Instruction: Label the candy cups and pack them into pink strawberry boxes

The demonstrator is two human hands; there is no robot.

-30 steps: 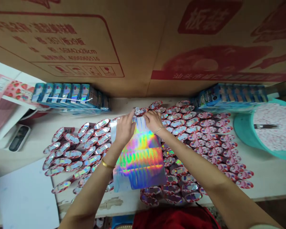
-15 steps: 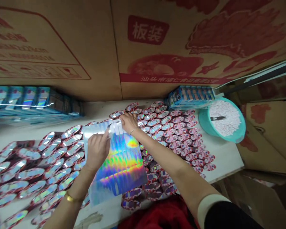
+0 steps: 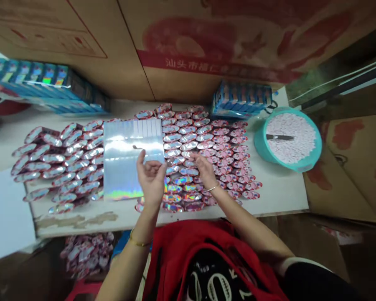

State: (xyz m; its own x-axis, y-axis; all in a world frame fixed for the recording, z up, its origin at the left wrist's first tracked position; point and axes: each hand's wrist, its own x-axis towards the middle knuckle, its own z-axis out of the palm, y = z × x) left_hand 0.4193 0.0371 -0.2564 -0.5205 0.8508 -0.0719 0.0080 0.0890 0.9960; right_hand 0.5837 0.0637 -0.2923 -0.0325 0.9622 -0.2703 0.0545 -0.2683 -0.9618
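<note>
My left hand (image 3: 152, 177) is palm up over the right part of a shiny holographic sheet (image 3: 119, 165), its fingers loosely bent and apart. A small dark sliver (image 3: 137, 147) shows at its index fingertip; I cannot tell whether it is attached. The sheet lies flat over rows of small packets, with pale strip marks (image 3: 146, 127) along its top right. My right hand (image 3: 205, 171) is above the red-and-silver packets (image 3: 189, 137), right of the sheet. Its fingertips are drawn together and blurred; anything between them is too small to make out.
A teal tub (image 3: 263, 146) of white granules, with a dark-handled tool (image 3: 280, 137) on top, stands at the right. Blue boxed packs (image 3: 242, 100) and more blue packs (image 3: 59, 88) line the back, before tall cartons (image 3: 188, 77). Packets (image 3: 87, 255) lie in a heap below the table.
Both hands have left the sheet's top edge and come nearer me, the right one moving out over the packets. The sheet, tilted before, now lies flat. The view has shifted back.
</note>
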